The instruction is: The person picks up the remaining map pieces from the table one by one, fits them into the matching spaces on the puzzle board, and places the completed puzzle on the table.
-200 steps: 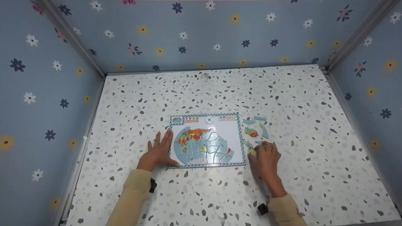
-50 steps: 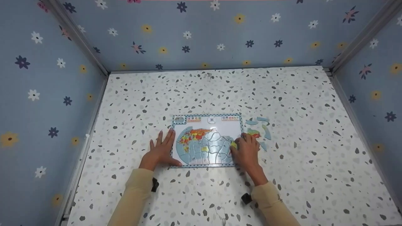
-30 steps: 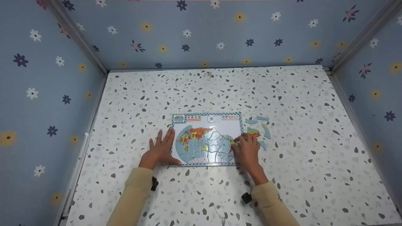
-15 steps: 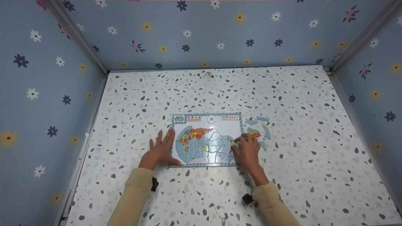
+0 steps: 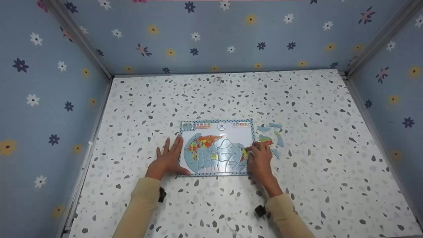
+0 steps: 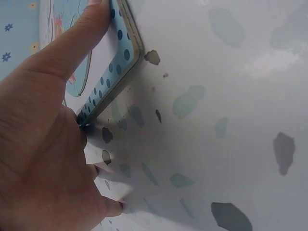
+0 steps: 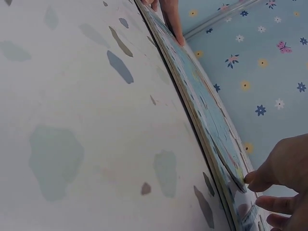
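A world map jigsaw puzzle [image 5: 225, 153] lies flat in its dotted blue frame board [image 5: 214, 174]. My left hand [image 5: 167, 160] is spread along the board's left side, its thumb over the lower left corner. In the left wrist view the thumb [image 6: 79, 36] lies across the frame edge. My right hand [image 5: 261, 162] is over the board's right edge, with a fingertip touching a yellow and blue puzzle piece [image 5: 244, 152] at the right of the map. In the right wrist view fingertips [image 7: 255, 180] meet the puzzle near its edge.
Several loose puzzle pieces lie right of the board, among them a green and red piece [image 5: 265, 140], a curved blue piece [image 5: 279, 138] and a thin blue strip [image 5: 275, 125]. The speckled table [image 5: 211, 99] is bounded by flowered panels [image 5: 211, 36].
My right hand has carried the yellow and blue puzzle piece from the loose pieces onto the map's right side. Its thumb has just drawn back from the piece. My left hand has stayed put.
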Demonstrator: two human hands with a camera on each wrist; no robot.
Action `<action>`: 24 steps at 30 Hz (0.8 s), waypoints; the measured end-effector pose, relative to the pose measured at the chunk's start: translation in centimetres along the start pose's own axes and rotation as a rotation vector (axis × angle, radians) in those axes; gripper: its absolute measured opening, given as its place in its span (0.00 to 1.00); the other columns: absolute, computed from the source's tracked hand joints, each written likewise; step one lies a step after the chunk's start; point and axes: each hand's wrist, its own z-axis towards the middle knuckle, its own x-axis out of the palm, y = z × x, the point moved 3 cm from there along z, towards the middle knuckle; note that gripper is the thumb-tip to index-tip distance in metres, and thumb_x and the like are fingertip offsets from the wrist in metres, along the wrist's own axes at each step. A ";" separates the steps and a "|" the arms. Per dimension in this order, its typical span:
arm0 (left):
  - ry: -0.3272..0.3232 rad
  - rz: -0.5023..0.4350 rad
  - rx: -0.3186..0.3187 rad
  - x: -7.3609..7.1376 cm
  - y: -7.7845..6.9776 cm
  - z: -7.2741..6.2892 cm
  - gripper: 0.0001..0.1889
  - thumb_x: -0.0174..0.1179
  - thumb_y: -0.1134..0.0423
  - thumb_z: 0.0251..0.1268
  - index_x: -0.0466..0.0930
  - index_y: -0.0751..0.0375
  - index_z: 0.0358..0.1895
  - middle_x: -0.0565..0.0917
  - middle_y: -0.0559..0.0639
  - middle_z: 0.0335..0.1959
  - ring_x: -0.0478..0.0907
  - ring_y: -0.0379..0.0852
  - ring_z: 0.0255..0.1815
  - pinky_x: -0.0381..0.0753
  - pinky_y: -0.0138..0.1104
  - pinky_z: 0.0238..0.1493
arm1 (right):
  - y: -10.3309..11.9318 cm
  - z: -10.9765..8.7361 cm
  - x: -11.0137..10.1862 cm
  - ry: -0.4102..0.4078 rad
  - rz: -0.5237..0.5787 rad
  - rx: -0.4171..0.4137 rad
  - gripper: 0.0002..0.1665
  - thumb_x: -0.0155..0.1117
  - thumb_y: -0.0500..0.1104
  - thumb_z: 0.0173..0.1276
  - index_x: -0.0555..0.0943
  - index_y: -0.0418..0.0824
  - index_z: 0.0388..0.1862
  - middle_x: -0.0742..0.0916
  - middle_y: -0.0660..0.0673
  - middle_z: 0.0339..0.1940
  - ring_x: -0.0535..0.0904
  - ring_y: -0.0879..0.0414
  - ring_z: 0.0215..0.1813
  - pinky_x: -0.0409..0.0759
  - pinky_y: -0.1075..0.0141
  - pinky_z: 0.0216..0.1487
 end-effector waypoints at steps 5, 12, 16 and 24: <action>-0.001 0.001 -0.003 0.1 0.0 0.0 0.74 0.73 0.33 0.32 0.27 0.49 0.77 0.26 0.47 0.78 0.18 0.59 0.77 0.26 0.65 0.69 | 0.0 0.0 0.0 -0.008 0.003 -0.007 0.13 0.55 0.33 0.66 0.86 0.43 0.42 0.77 0.42 0.56 0.64 0.45 0.63 0.58 0.46 0.66; -0.003 0.003 -0.004 0.2 0.0 0.0 0.74 0.73 0.32 0.32 0.27 0.49 0.77 0.26 0.47 0.78 0.18 0.59 0.77 0.26 0.65 0.69 | -0.2 -0.1 0.1 0.001 0.016 -0.005 0.13 0.54 0.36 0.68 0.85 0.43 0.43 0.77 0.42 0.57 0.63 0.45 0.65 0.56 0.45 0.68; 0.001 0.007 -0.005 0.2 0.0 0.1 0.74 0.73 0.32 0.31 0.27 0.49 0.77 0.26 0.47 0.78 0.18 0.59 0.76 0.26 0.65 0.69 | -0.3 -0.1 0.0 0.014 0.029 0.018 0.13 0.54 0.38 0.68 0.84 0.44 0.46 0.76 0.43 0.59 0.61 0.45 0.67 0.55 0.46 0.70; 0.000 0.003 -0.014 0.1 0.1 0.1 0.74 0.73 0.32 0.32 0.27 0.49 0.77 0.26 0.47 0.78 0.18 0.59 0.77 0.26 0.65 0.69 | -0.6 0.0 -0.4 0.016 0.075 0.036 0.13 0.57 0.39 0.66 0.83 0.44 0.47 0.75 0.44 0.61 0.61 0.45 0.68 0.57 0.47 0.70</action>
